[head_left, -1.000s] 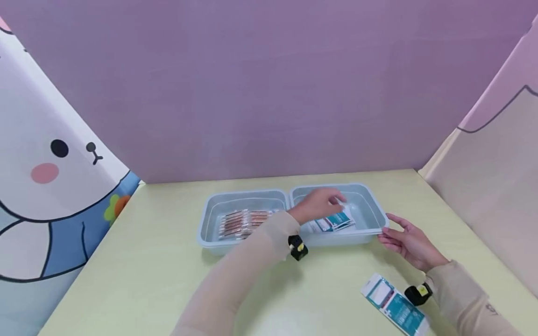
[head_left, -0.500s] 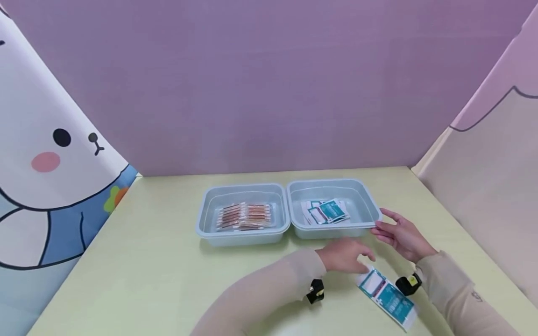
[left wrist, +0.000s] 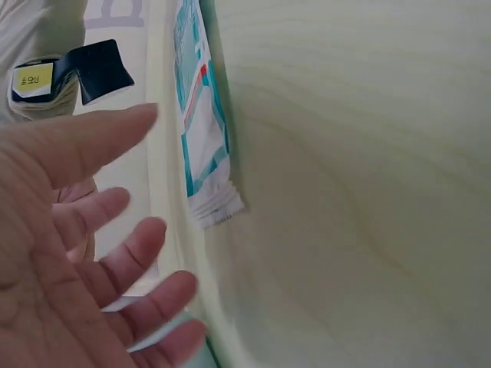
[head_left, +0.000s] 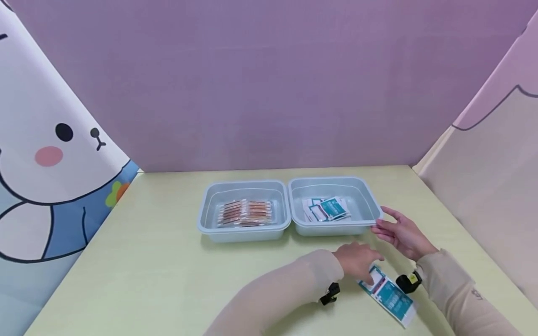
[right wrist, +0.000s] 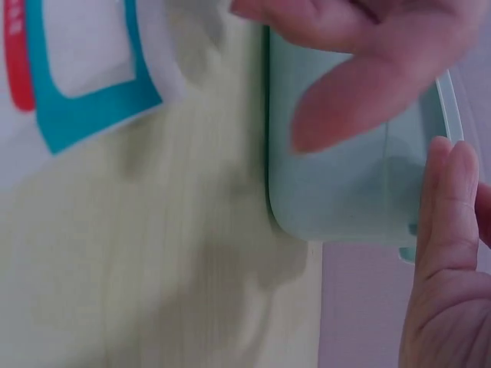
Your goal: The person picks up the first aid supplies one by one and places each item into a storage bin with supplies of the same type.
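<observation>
My left hand (head_left: 356, 261) is held over the near end of a flat teal-and-white sealed packet (head_left: 394, 299) lying on the table. In the left wrist view its fingers (left wrist: 138, 245) are spread and bent a little, with a gap between them and the packet (left wrist: 205, 134). My right hand (head_left: 405, 237) holds the front right corner of the right pale blue plastic tub (head_left: 332, 229), thumb and fingers at the rim. Inside that tub lie several similar teal-and-white packets (head_left: 334, 208), loosely stacked.
A matching tub (head_left: 245, 235) stands close against its left side, with clear packs of brown-tipped cotton swabs (head_left: 245, 213) in it. Behind the table (head_left: 159, 261) rises a purple backdrop (head_left: 269, 84). Printed cloth panels close off both sides.
My left hand has come out of the right tub, moving down and right to the packet on the table. The right hand stays at the tub's corner.
</observation>
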### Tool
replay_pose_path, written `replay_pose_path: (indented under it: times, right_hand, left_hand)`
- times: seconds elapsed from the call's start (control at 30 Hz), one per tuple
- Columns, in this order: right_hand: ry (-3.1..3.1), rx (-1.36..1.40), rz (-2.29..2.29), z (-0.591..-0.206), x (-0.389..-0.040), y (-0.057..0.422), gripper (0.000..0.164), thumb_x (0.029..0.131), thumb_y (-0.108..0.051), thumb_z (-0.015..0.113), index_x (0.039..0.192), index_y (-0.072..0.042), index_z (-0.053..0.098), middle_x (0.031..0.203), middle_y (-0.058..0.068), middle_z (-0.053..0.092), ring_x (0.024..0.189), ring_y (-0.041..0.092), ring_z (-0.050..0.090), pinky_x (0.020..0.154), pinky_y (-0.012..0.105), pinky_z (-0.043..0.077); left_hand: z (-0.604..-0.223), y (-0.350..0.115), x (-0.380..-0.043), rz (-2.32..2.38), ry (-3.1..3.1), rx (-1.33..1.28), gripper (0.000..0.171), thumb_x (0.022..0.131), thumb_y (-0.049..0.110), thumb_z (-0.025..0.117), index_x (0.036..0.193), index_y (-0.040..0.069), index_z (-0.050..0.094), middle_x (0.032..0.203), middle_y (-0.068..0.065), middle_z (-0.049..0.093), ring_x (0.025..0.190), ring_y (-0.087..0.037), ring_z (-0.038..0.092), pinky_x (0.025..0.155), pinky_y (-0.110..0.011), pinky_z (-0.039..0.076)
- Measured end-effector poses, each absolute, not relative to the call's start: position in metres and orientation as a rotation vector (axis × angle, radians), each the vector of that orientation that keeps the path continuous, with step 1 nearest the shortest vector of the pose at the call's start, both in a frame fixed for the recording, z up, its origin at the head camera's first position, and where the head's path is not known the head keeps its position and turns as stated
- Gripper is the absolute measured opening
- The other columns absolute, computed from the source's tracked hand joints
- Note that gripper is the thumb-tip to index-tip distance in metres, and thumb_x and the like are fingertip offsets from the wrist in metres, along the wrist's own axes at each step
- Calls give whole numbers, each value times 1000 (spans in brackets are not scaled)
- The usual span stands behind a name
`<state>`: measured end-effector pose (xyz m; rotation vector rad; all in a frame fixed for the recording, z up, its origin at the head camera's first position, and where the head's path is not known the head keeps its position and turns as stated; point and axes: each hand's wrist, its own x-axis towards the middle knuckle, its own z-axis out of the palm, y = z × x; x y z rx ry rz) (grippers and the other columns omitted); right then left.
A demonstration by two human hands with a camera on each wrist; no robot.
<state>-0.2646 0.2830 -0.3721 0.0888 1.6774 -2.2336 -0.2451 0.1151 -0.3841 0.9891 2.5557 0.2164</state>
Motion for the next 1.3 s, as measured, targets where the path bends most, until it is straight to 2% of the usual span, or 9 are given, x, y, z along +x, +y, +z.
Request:
replay_pose_path:
  times: [0.13, 0.3, 0.53, 0.63, 0.8, 0.9, 1.07, 1.2, 1.3]
  right_hand:
    - [1656, 83, -2247, -372, -265, 281, 53, 98, -4, 52, 142, -11, 22, 89, 8, 72, 80, 18, 71, 74, 27, 54]
    - [1635, 65, -2265, -376, -264, 281, 42, 98, -4, 52, 132, -18, 31, 88, 9, 72, 80, 18, 71, 74, 28, 54]
    - [1658, 81, -2231, -378, -260, 284, 46, 98, -9, 53, 135, -21, 30, 91, 6, 72, 83, 18, 71, 75, 27, 54]
    - [1665, 82, -2211, -379, -260, 284, 54, 98, -10, 54, 142, -19, 24, 92, 5, 72, 83, 18, 71, 75, 27, 53]
    - [1691, 71, -2204, -378, -262, 284, 65, 97, -10, 56, 147, -13, 14, 90, 5, 72, 82, 17, 71, 74, 27, 53]
    - [1693, 81, -2206, -378, -262, 285, 70, 97, -11, 56, 150, -12, 10, 90, 5, 72, 82, 17, 71, 74, 26, 53]
    - [1712, 88, -2174, -376, -263, 285, 76, 99, -10, 53, 153, -10, 1, 91, 4, 72, 83, 17, 70, 76, 28, 53]
    - [1746, 82, -2154, -373, -264, 285, 80, 99, -9, 52, 152, -6, -7, 90, 4, 71, 82, 17, 70, 75, 28, 54]
    - [1737, 89, -2165, -372, -264, 284, 79, 98, -9, 53, 153, -6, -4, 89, 4, 71, 81, 17, 70, 75, 28, 54]
  left_hand:
    - [-384, 115, -243, 190, 2565, 911, 58, 78, 35, 80, 130, 37, 56, 109, 20, 57, 90, -3, 48, 77, -22, 41]
    - [-391, 114, -242, 173, 2568, 828, 36, 78, 31, 80, 111, 34, 66, 87, 18, 57, 77, -2, 49, 67, -22, 38]
    - [-395, 119, -235, 175, 2586, 720, 33, 77, 38, 80, 104, 32, 64, 88, 18, 58, 74, -3, 49, 67, -24, 39]
    - [-397, 120, -231, 134, 2609, 671, 31, 74, 45, 80, 93, 28, 62, 79, 13, 54, 70, -7, 48, 64, -25, 39]
    - [-399, 120, -227, 53, 2675, 651, 34, 71, 52, 80, 89, 27, 67, 82, 11, 51, 76, -9, 45, 65, -26, 40]
    - [-398, 118, -224, 61, 2658, 672, 27, 76, 47, 78, 89, 27, 66, 78, 11, 52, 71, -8, 46, 63, -25, 39]
    - [-395, 109, -221, 136, 2593, 704, 6, 87, 27, 69, 88, 27, 64, 74, 13, 53, 64, -7, 48, 60, -24, 38]
    - [-390, 97, -221, 236, 2557, 696, 9, 88, 17, 65, 89, 27, 66, 80, 14, 56, 68, -6, 49, 61, -24, 37]
    - [-384, 86, -221, 290, 2553, 711, 10, 88, 17, 66, 90, 27, 68, 81, 16, 56, 69, -5, 48, 61, -23, 36]
